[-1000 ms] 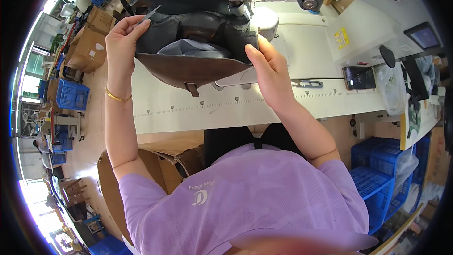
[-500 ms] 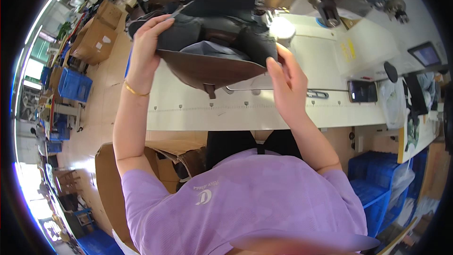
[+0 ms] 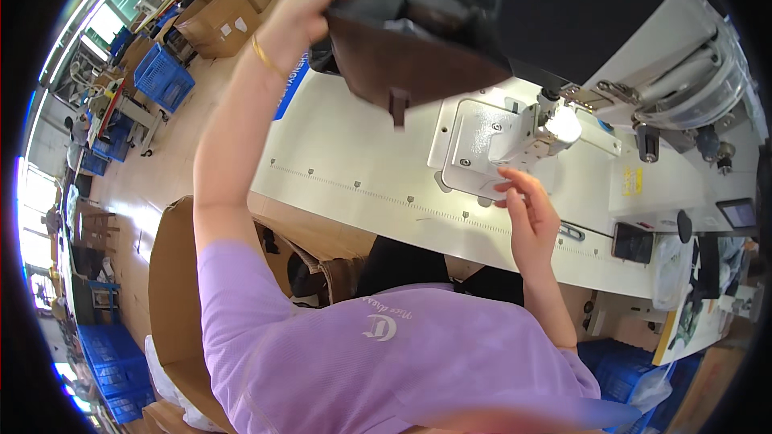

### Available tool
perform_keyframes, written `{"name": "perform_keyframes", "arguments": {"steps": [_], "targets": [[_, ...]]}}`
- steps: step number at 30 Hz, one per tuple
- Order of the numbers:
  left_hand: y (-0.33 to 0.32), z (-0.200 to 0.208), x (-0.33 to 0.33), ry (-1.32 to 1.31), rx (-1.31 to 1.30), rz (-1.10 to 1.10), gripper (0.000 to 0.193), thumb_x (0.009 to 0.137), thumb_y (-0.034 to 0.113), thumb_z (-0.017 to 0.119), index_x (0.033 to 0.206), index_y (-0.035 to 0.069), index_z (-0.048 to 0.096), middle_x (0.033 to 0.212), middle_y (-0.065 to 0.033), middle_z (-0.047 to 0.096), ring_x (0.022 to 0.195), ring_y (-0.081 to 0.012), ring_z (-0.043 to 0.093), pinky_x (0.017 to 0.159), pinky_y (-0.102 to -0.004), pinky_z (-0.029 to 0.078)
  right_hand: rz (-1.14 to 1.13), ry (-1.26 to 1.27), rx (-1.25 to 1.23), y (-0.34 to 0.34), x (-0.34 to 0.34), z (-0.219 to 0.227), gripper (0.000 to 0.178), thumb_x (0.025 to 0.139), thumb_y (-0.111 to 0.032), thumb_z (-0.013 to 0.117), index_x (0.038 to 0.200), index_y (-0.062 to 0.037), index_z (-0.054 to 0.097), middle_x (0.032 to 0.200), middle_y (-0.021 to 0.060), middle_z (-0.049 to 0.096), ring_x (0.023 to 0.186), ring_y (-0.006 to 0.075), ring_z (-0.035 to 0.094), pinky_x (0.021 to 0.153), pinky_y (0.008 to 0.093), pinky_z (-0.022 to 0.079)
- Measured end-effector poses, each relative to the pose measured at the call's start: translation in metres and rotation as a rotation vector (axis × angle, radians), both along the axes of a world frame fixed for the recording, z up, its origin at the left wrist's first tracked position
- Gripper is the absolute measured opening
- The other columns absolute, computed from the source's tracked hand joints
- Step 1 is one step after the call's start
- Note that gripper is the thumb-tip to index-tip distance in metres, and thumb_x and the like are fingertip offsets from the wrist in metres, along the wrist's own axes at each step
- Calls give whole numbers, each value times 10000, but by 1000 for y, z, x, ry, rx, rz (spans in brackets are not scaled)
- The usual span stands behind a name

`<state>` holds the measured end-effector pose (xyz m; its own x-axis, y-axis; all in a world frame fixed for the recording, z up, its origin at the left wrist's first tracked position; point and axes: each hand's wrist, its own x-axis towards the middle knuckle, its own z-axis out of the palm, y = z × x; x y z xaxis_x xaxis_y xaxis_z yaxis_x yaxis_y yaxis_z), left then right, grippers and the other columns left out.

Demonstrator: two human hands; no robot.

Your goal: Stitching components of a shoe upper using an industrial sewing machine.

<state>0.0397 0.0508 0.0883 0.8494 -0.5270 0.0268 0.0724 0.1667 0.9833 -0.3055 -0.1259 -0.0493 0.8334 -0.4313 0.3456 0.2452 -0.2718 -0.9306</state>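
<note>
1 phone (image 3: 633, 243) right; blue crate (image 3: 163, 78) near cardboard box (image 3: 207, 28).

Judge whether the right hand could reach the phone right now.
Probably yes: the right hand looks empty, and the phone lies uncovered to its right, with only a small flat tool between them.

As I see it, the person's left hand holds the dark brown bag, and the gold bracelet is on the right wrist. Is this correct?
Not quite: in the head view, the gold bracelet is on the left wrist, not the right. The left hand does hold the dark brown bag.
</note>
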Motion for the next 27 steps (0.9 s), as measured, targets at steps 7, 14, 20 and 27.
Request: {"name": "perform_keyframes", "arguments": {"steps": [7,14,20,27], "targets": [[-40,51,158,37,-176,72,212,924,220,495,1037,55,564,904,-108,627,710,-247,622,647,-369,523,142,15,-146,19,5,-3,199,887,1,543,1074,21,608,1042,138,622,851,181,636,688,261,520],[-60,-73,147,-988,854,194,900,694,574,670,1345,19,390,1303,-220,458,1217,-322,431,996,-433,376,147,78,-176,19,-2,-20,195,872,0,575,1062,6,621,1024,118,635,843,170,630,682,259,517],[-76,-141,145,-1248,1058,714,1165,642,505,756,1455,-10,100,1492,-196,196,1387,-340,190,1087,-545,236,87,186,-231,13,-11,-35,190,907,-41,537,1069,-2,629,1002,102,640,860,158,645,692,251,504],[-93,-142,200,-841,1139,369,564,734,386,690,1206,101,569,1258,-165,556,1198,-291,507,989,-545,356,-128,274,-214,-3,-38,-51,179,906,-40,524,1038,7,637,979,102,641,820,147,637,692,242,505]]}}
